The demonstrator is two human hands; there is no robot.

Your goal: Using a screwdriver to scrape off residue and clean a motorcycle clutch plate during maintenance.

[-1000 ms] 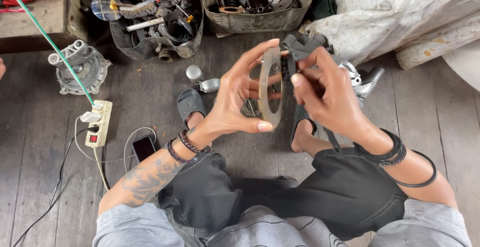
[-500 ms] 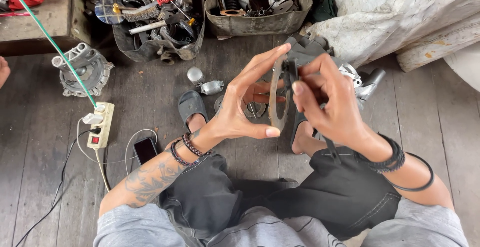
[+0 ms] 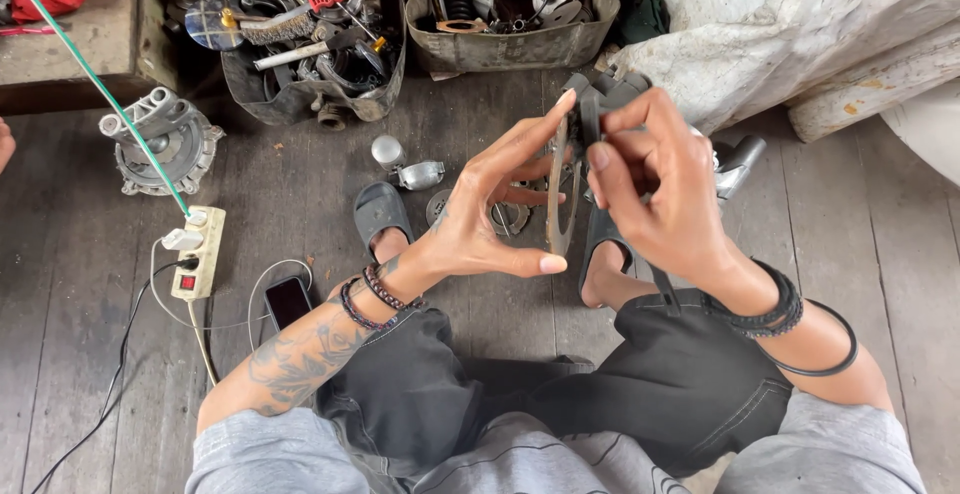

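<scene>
Holding a thin metal ring (image 3: 556, 194) edge-on between both hands, we keep it upright above our crossed legs, over the wooden floor (image 3: 880, 244). Our left hand (image 3: 490, 216) is spread wide, thumb tip under the ring's lower edge and index fingertip at its upper edge, so the ring is pinched only at those two points; the remaining fingers stand open and touch nothing. Our right hand (image 3: 655, 194) is partly curled, its fingers closed on a dark strap-like part (image 3: 590, 114) pressed against the top of the ring; we cannot tell whether that part is joined to the ring. Below the hands lie two dark sandals (image 3: 381, 212) on our feet, and between them small round metal parts (image 3: 508, 218) rest on the boards. Just beyond the left sandal sits a small silver cylinder fitting (image 3: 405, 164). Further left we note a power strip (image 3: 198, 252) with a green cord (image 3: 95, 79), a phone (image 3: 288, 300), and a grey motor housing (image 3: 160, 139). Two bins of tools (image 3: 310, 29) stand along the top edge, with pale sheeting (image 3: 780, 24) to their right.
</scene>
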